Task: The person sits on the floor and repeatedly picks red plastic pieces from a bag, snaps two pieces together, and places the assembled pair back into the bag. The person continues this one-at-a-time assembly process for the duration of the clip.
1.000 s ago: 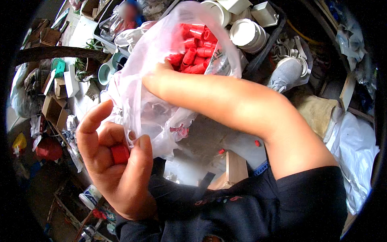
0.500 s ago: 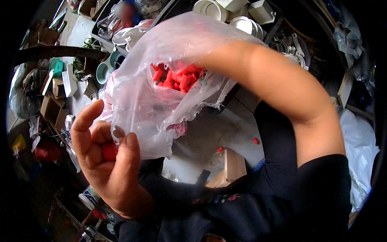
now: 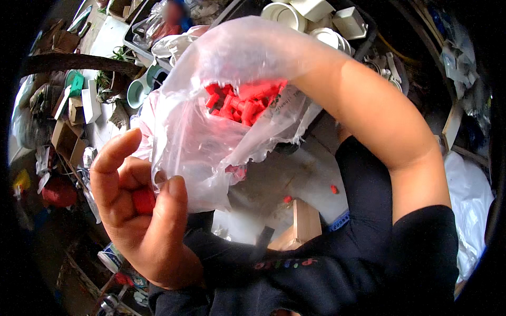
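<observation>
A translucent plastic bag [image 3: 200, 163] fills the middle of the view, its torn mouth open toward me. Inside lies a heap of small red plastic parts [image 3: 245, 105]. My left hand [image 3: 139, 210] pinches the near edge of the bag between thumb and finger. In its curled lower fingers sits a red piece [image 3: 143, 201], whose exact kind I cannot make out; the index finger is raised and bent. My right forearm [image 3: 369, 105] arches over from the right, and the hand is inside the bag under the cloudy film, so its fingers are hidden.
Two small red pieces [image 3: 334, 189] lie on the pale floor near a light wooden block [image 3: 307, 220]. A dark crate with white plastic containers [image 3: 284, 17] stands beyond the bag. Boxes and clutter, including a cardboard box [image 3: 67, 139], line the left. White plastic sheeting [image 3: 466, 205] lies at right.
My right forearm and the bag's upper part have shifted slightly to the right, with the red parts. The left hand keeps its pinch on the bag edge and the red piece.
</observation>
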A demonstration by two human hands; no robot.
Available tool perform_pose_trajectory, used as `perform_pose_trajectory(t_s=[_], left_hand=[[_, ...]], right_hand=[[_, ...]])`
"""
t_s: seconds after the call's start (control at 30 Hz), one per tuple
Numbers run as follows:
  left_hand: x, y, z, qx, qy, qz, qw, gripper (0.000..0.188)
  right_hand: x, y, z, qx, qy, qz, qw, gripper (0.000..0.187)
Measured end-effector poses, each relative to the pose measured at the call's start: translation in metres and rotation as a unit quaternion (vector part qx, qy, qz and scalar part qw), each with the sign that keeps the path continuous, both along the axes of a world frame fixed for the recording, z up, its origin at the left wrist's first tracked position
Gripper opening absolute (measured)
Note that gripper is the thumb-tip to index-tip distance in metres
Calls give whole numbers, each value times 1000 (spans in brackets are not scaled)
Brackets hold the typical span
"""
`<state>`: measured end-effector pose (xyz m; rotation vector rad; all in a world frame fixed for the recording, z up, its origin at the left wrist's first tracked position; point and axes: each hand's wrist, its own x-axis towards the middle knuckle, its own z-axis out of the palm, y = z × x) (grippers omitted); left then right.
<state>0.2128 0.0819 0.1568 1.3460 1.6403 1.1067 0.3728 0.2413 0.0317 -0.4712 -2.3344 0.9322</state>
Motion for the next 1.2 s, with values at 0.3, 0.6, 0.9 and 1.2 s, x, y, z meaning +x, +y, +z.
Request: perform_pose_trajectory(t_s=[0.3,0.6,0.9,1.2], left_hand=[[11,2,-1,-5,-12,22,1000,49],[3,0,7,-56,-57,5,997,51],[-5,-4,8,-48,-27,0,999,46],[-16,-34,15,68,19,-90,993,41]], right_hand=[[-72,-26,-34,12,-287,-92,953,21],[-70,-24,-32,6,-307,-126,943,21],[-23,-29,25,-27,-214,-186,959,21],[12,-72,89,-409,-109,-157,892,13]])
